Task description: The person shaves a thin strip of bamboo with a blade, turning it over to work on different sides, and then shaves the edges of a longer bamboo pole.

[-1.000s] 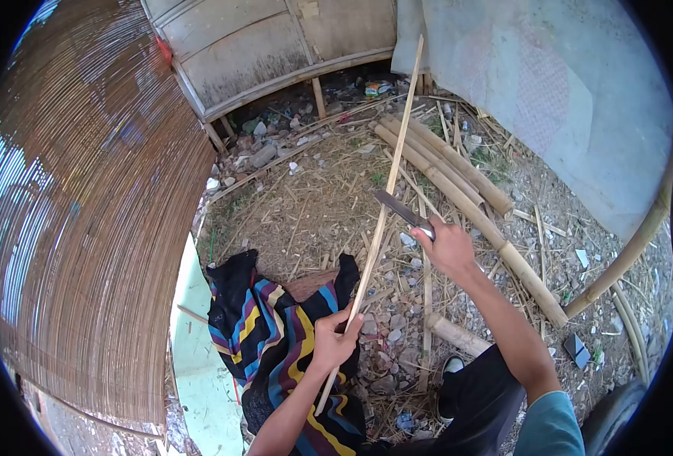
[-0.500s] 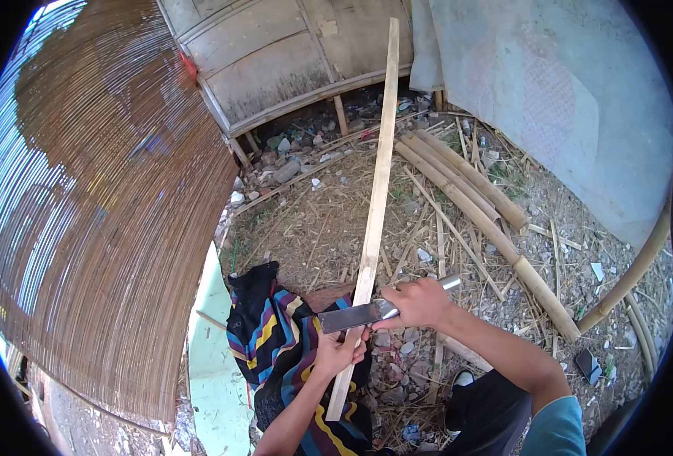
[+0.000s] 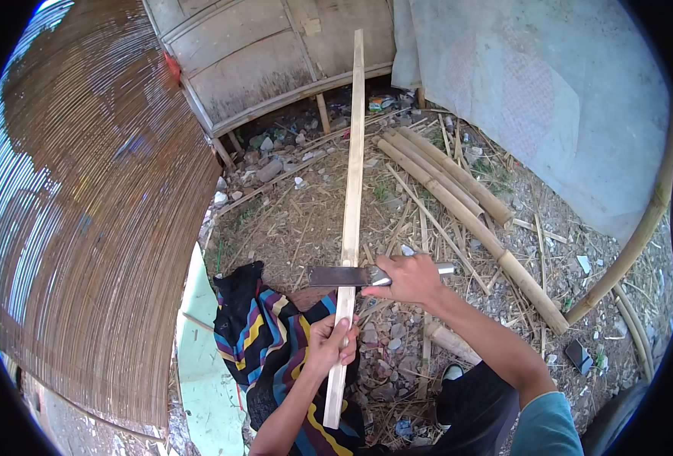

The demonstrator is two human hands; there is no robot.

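A long split bamboo strip (image 3: 354, 163) stands lengthwise in front of me, its far end near the back panel. My left hand (image 3: 332, 343) is closed round its lower part. My right hand (image 3: 410, 280) grips a metal-handled cleaver (image 3: 338, 277), whose wide dark blade lies across the strip a little above my left hand. Under the strip's lower end is a striped cloth (image 3: 275, 327) in black, yellow, blue and purple.
Bamboo poles (image 3: 458, 197) lie on the littered ground at right. A woven slat screen (image 3: 116, 228) rises at left, beside a pale green sheet (image 3: 203, 372). A panel wall (image 3: 253, 68) and a whitish sheet (image 3: 534, 99) stand behind. A curved pole (image 3: 633, 243) is far right.
The cleaver has moved up the strip, away from my left hand, and its blade is now more level. The strip's far end has swung left in view. Both hands keep their hold.
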